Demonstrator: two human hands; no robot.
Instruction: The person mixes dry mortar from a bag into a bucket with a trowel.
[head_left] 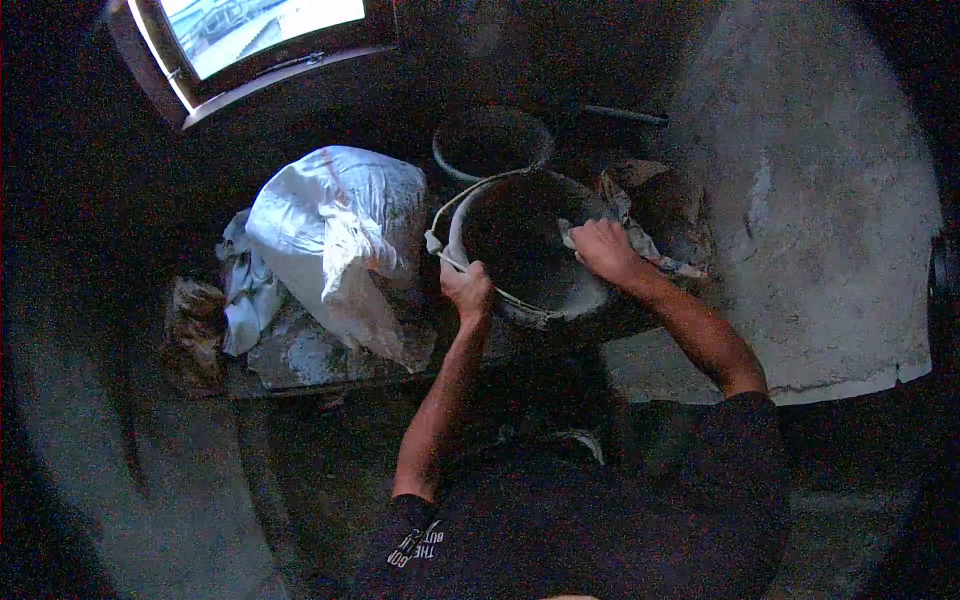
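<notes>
Hands steadied the bucket (530, 250): left hand (467, 290) clenched its near rim, right hand (603, 248) gripped the right rim beside a rag (640, 240).

Two buckets (525, 250) (490, 140), one white sack (335, 235), two hands (467, 290) (603, 248) — counted.

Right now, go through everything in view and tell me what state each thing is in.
Bucket: tilted, inside dark, contents unclear.
Left hand: closed on the bucket's near rim and wire handle.
Right hand: on the far rim, holding a rag.
Second bucket: upright behind.
White sack: crumpled, slumped.
</notes>
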